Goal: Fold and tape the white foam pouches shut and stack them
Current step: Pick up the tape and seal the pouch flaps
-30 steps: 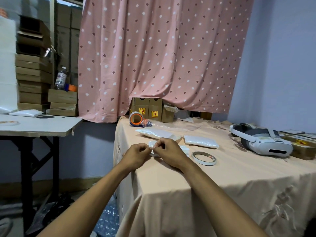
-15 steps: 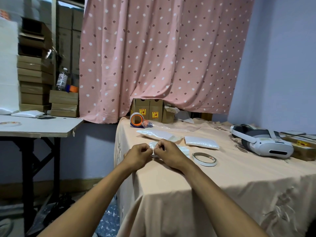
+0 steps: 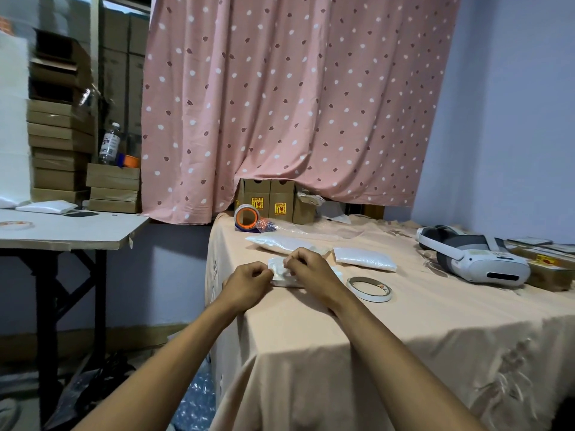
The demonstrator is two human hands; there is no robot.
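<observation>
Near left corner of the cloth-covered table (image 3: 404, 325), both forearms reaching in.

- The left hand (image 3: 249, 283) has its knuckles up and fingers curled in, pinching the left edge of a small white foam pouch (image 3: 278, 269).
- The right hand (image 3: 311, 272) has its fingers curled over the pouch's top, fingertips pinched at its upper left part.
- The knuckles hide whether any tape sits under the fingertips.
- The pouch lies on the cloth, mostly covered by the two hands. Only its left portion and a strip of its near edge show between them.

Around the work:
- A flat tape ring (image 3: 369, 289) lies just right of the right wrist, apart from the pouch.
- A longer flat pouch (image 3: 277, 242) lies behind the hands, its near right end blocked by the right knuckles.
- A folded pouch (image 3: 364, 258) lies on its own to the right, near the tape ring without touching it.
- An orange-cored tape roll (image 3: 246, 216) stands on edge at the rear left of the table, with a crumpled wrapper beside it.
- Small cardboard boxes (image 3: 270, 203) with yellow labels sit behind the roll, partly under the hem of the pink spotted curtain (image 3: 295, 104).
- A white and grey VR headset (image 3: 476, 259) sits on the right side, well apart from the hands.

Off the table:
- A white side table (image 3: 68, 234) stands to the left on black legs.
- Behind it are stacked flat cartons (image 3: 59, 150), with a plastic bottle (image 3: 109, 143) on the lower stack.
- Bubble wrap (image 3: 196, 399) lies on the floor, seen between the forearms.
</observation>
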